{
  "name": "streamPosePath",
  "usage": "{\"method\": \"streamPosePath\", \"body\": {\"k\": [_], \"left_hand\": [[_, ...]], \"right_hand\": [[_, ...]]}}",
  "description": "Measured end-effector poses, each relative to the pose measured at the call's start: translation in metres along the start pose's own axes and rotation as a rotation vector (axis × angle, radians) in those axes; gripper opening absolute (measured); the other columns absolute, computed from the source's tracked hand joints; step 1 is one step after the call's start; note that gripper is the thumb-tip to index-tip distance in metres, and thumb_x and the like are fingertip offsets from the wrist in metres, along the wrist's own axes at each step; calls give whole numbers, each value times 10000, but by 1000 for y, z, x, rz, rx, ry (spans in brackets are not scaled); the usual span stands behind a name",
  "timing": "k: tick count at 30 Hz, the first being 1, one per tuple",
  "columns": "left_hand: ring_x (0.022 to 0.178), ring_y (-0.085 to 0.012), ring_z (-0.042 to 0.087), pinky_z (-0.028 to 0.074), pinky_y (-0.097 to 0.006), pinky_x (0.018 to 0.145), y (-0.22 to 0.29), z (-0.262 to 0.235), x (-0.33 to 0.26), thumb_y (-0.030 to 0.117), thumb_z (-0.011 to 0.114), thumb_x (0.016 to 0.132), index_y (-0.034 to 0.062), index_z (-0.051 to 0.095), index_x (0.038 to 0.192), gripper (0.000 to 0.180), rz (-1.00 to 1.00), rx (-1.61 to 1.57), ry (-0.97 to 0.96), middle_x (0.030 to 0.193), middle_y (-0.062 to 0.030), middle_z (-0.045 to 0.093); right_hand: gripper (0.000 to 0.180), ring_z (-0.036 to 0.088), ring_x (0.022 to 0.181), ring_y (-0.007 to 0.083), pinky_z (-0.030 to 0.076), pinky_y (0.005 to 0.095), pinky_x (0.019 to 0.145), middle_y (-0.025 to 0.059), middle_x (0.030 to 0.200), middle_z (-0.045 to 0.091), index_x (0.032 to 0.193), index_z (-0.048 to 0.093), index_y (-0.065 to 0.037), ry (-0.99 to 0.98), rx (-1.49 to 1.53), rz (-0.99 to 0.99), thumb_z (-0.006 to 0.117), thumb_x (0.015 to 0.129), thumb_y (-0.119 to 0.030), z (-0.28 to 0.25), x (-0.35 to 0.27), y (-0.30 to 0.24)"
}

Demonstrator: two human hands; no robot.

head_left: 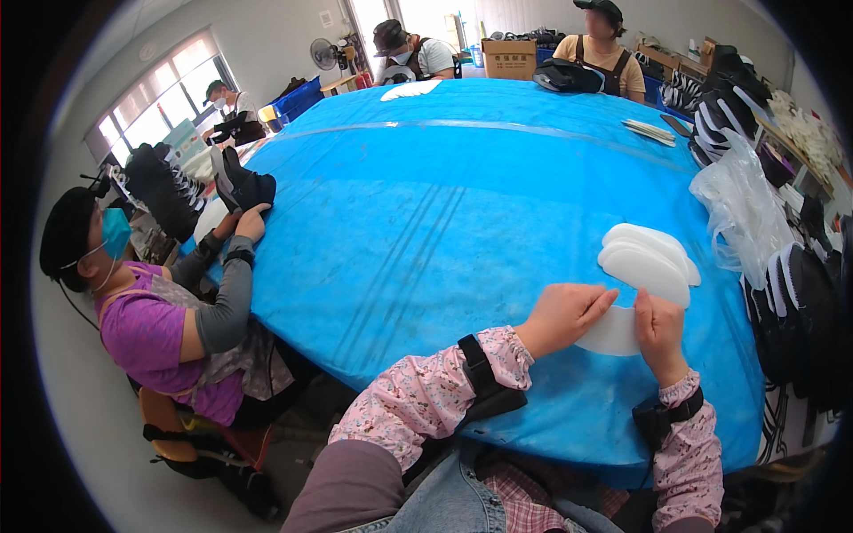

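My left hand [567, 320] and my right hand [659, 336] are both closed, thumbs up, at the two ends of a white rounded sheet piece [611, 336]. The piece is held between them just above the blue-covered table, and its lower edge curves toward me. Both hands hide its ends, so I cannot see its full outline. Right beyond my hands lies a small overlapping pile of white oval pieces [644, 253] that look like flat shoe insoles.
Black shoes with white parts [786, 311] and a clear plastic bag [742, 200] line the right edge of the blue table cover [355, 213]. To the left, a co-worker [169, 311] handles a black shoe [244, 182]. More people sit across the far side, near a cardboard box [509, 59].
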State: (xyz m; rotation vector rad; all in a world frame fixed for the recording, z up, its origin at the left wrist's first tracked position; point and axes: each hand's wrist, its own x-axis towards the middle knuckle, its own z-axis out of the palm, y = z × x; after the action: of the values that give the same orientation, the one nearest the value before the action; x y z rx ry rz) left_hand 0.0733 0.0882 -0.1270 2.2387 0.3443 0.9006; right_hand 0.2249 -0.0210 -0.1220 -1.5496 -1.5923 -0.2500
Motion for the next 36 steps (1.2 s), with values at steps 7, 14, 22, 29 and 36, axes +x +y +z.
{"method": "streamPosePath", "body": {"k": [7, 14, 22, 29, 36], "left_hand": [[509, -100, 434, 357, -279, 480, -6, 0, -4, 466, 352, 983, 39, 548, 629, 589, -198, -403, -69, 544, -11, 471], [542, -63, 428, 374, -230, 532, 3, 20, -14, 504, 267, 988, 75, 536, 700, 582, -369, -839, -57, 596, 38, 480], [900, -128, 547, 460, -248, 816, 10, 40, -19, 443, 226, 995, 31, 551, 1044, 527, -434, -1262, -87, 970, -80, 581], [894, -169, 574, 453, -277, 862, -3, 48, -29, 420, 213, 993, -5, 557, 1057, 550, -444, -1359, -236, 984, -121, 606], [883, -174, 572, 456, -283, 840, -2, 55, -36, 398, 238, 987, 4, 549, 1004, 502, -408, -1352, -121, 974, -121, 606]], "right_hand": [[566, 460, 439, 237, 308, 349, 455, 121, 493, 464, 552, 466, -20, 15, 201, 136, 343, 997, -348, 1, 0, -11], [625, 460, 506, 72, 304, 220, 478, -16, 566, 535, 560, 478, -112, -106, 1286, 855, 257, 972, -527, 8, -7, -32], [338, 555, 688, 112, 441, 226, 607, 39, 823, 604, 1024, 571, -5, 90, 848, 387, 444, 956, -310, 36, -32, -41], [445, 582, 828, 172, 486, 288, 699, 117, 999, 587, 1307, 429, 15, 179, 230, -32, 553, 883, -34, 42, -50, -34], [479, 603, 882, 244, 493, 328, 759, 174, 1054, 584, 1280, 432, 56, 220, 152, -42, 594, 836, -19, 47, -54, -37]]}}
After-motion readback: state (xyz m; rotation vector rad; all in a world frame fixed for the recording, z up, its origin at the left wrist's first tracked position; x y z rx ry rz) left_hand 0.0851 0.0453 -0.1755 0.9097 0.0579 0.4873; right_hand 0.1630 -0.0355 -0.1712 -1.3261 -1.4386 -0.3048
